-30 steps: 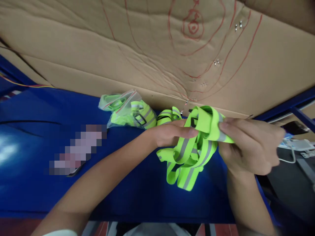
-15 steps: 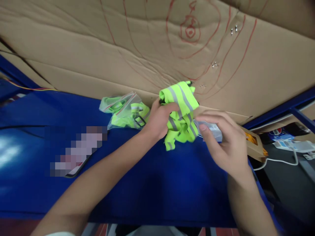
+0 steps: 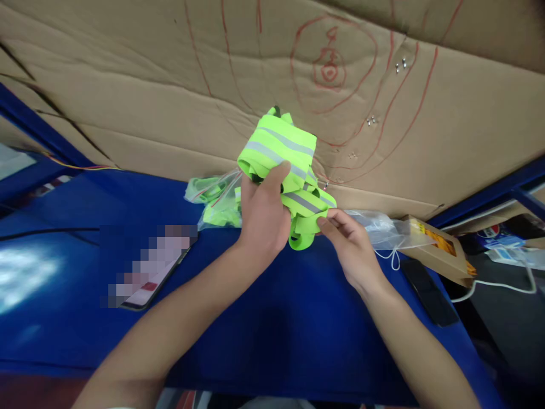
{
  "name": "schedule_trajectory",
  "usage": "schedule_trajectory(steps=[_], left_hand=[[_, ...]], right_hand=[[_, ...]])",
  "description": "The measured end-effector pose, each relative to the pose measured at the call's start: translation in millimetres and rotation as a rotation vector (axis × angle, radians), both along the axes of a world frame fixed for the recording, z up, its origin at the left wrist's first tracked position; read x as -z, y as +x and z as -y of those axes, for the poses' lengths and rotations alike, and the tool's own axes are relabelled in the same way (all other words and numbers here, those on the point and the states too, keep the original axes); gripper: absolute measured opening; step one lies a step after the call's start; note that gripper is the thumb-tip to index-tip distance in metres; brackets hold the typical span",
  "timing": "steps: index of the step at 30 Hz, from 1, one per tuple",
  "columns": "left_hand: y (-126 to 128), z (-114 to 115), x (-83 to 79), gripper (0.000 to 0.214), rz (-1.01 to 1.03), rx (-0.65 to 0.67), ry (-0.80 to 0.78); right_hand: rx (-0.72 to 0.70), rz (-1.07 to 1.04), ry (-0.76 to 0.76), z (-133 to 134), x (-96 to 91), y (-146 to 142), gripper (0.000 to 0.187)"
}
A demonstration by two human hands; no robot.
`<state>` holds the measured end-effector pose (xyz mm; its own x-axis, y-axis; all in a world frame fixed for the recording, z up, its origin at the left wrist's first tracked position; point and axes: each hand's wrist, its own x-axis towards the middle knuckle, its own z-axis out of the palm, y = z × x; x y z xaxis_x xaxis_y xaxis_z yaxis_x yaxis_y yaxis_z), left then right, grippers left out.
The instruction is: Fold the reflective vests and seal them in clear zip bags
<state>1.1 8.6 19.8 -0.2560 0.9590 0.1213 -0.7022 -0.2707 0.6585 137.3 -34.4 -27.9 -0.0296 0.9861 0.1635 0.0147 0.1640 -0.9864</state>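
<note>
A bundle of neon yellow-green reflective strap (image 3: 283, 145) with grey stripes is held up above the blue table. My left hand (image 3: 266, 213) is closed round the bundle, thumb over its front. Below and to the right, loose folds of the strap hang down. My right hand (image 3: 347, 238) pinches one of these folds between thumb and fingers. Black buckle parts peek out at the top and side of the bundle. Behind my left hand lie clear zip bags (image 3: 221, 210) with more of the same yellow-green straps, partly hidden.
A phone with a lit screen (image 3: 157, 272) lies on the blue table (image 3: 264, 341) at left. On the right are a clear plastic bag (image 3: 374, 227), a cardboard box (image 3: 443, 250) and a dark phone (image 3: 430, 292). A cardboard wall (image 3: 140, 102) stands behind.
My right hand has moved in from an open pose and now pinches a loose fold of the strap. My left hand has raised and turned the bundle slightly to the left.
</note>
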Motion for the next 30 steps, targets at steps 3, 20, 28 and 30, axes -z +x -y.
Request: schedule_trajectory(steps=[3, 20, 28, 30], left_hand=[[-1.4, -4.8, -0.5, 0.038, 0.054, -0.005, 0.02], [-17.6, -20.4, -4.8, 0.046, 0.037, -0.013, 0.049], [-41.0, -37.2, -11.4, 0.055, 0.043, -0.018, 0.137], [-41.9, -36.6, -12.5, 0.054, 0.043, -0.011, 0.15]], right_hand=[[-0.063, -0.32, -0.182, -4.2, 1.4, -0.2, 0.017], [-0.089, 0.13, 0.117, -10.8, 12.2, 5.3, 0.018], [0.011, 0.353, 0.267, -10.7, 18.9, 7.6, 0.011], [0.032, 0.351, 0.245, -9.3, 23.0, 4.3, 0.012]])
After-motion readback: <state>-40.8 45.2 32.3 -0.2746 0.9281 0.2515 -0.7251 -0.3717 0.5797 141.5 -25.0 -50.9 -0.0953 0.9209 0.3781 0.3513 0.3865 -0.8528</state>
